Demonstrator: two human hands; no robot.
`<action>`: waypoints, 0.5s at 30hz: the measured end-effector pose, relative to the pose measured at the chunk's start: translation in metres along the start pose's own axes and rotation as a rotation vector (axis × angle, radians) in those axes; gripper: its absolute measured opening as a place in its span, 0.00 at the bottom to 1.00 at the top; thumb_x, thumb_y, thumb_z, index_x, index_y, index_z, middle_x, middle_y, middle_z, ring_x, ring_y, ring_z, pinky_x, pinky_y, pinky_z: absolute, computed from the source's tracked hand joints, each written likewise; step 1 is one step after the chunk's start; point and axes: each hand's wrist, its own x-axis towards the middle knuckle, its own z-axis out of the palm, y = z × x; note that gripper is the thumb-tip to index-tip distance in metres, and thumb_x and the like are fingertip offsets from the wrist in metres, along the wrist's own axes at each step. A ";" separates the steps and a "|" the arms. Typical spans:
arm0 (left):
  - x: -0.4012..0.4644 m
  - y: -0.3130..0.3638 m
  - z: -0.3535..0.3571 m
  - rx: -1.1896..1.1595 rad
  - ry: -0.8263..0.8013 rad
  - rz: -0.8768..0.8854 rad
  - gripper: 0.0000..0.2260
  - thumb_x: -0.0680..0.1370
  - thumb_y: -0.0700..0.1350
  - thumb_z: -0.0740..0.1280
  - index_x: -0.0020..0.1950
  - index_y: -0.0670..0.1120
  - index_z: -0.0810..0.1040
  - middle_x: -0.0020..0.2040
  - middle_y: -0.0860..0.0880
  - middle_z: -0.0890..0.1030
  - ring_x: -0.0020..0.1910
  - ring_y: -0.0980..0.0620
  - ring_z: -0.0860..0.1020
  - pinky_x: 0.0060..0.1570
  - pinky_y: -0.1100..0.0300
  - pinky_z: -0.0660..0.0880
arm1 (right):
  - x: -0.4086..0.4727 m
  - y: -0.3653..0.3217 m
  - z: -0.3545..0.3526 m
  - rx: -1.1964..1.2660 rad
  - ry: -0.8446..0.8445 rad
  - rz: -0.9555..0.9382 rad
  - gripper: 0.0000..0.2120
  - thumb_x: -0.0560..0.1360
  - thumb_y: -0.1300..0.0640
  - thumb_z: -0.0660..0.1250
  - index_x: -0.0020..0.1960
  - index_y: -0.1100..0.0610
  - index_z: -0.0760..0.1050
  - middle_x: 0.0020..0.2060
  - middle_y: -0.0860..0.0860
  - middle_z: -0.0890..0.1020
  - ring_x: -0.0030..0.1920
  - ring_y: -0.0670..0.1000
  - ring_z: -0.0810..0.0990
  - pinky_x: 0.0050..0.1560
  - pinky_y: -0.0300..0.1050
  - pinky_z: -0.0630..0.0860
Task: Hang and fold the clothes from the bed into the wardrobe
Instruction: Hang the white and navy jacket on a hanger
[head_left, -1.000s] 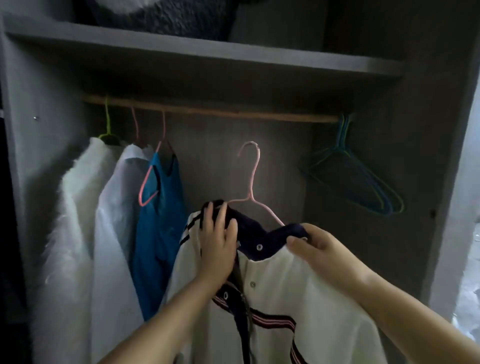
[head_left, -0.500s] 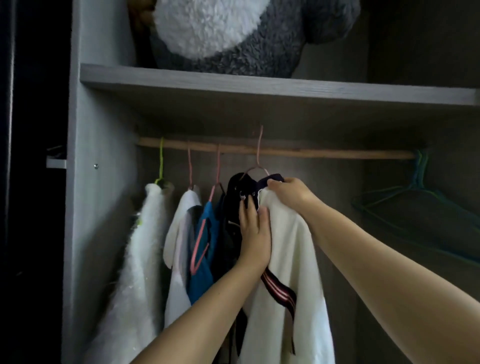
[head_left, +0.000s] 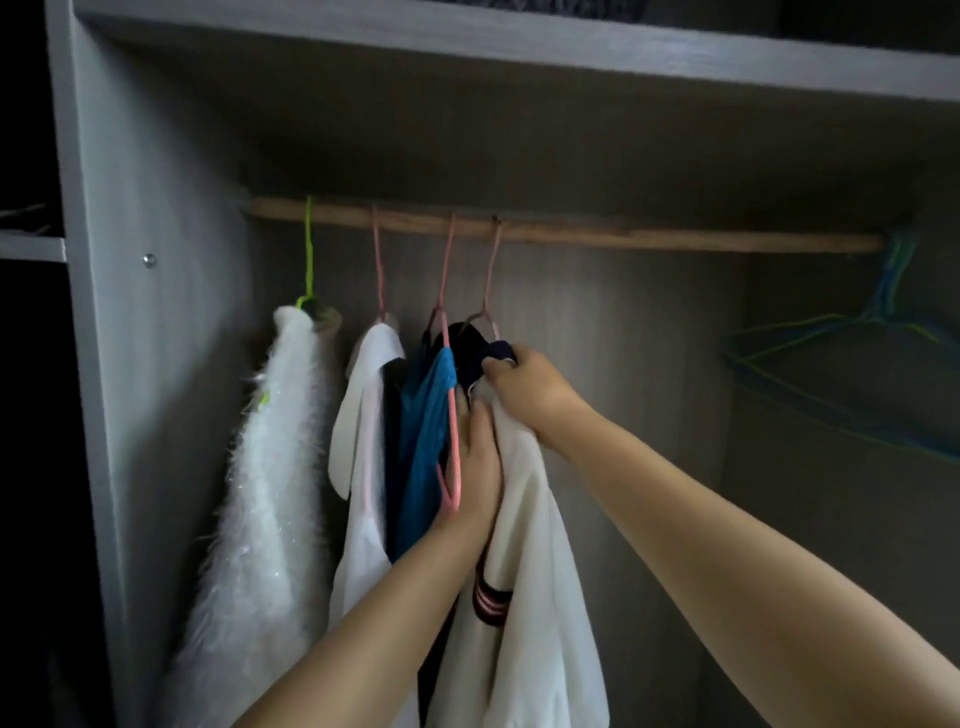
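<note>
Rail (head_left: 675, 240) bare right of white jersey (head_left: 530, 571); garments crowd left, blue hangers (head_left: 852, 364) far right

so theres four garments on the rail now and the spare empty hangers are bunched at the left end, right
Not quite. The head view shows four garments on the rail, but the spare empty hangers are bunched at the right end, not the left. The left end holds the fluffy white coat.
</note>
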 end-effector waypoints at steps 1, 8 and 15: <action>0.000 0.002 -0.002 -0.001 0.036 -0.006 0.23 0.82 0.56 0.51 0.77 0.52 0.56 0.77 0.53 0.58 0.76 0.54 0.56 0.75 0.54 0.51 | 0.000 0.003 -0.001 -0.003 0.014 -0.002 0.15 0.81 0.56 0.59 0.64 0.62 0.72 0.53 0.57 0.78 0.51 0.54 0.76 0.49 0.42 0.70; -0.036 0.043 0.000 0.033 -0.061 0.190 0.21 0.84 0.51 0.50 0.77 0.53 0.55 0.77 0.56 0.56 0.75 0.61 0.54 0.73 0.63 0.51 | -0.024 0.025 -0.038 -0.043 0.123 0.049 0.21 0.80 0.44 0.57 0.71 0.50 0.63 0.45 0.51 0.79 0.39 0.51 0.78 0.36 0.43 0.75; -0.098 0.072 0.075 0.062 -0.092 0.470 0.20 0.81 0.50 0.52 0.73 0.49 0.64 0.75 0.53 0.60 0.74 0.60 0.55 0.75 0.49 0.53 | -0.104 0.063 -0.137 -0.179 0.294 0.084 0.21 0.81 0.46 0.57 0.72 0.48 0.59 0.48 0.52 0.79 0.36 0.49 0.79 0.28 0.38 0.75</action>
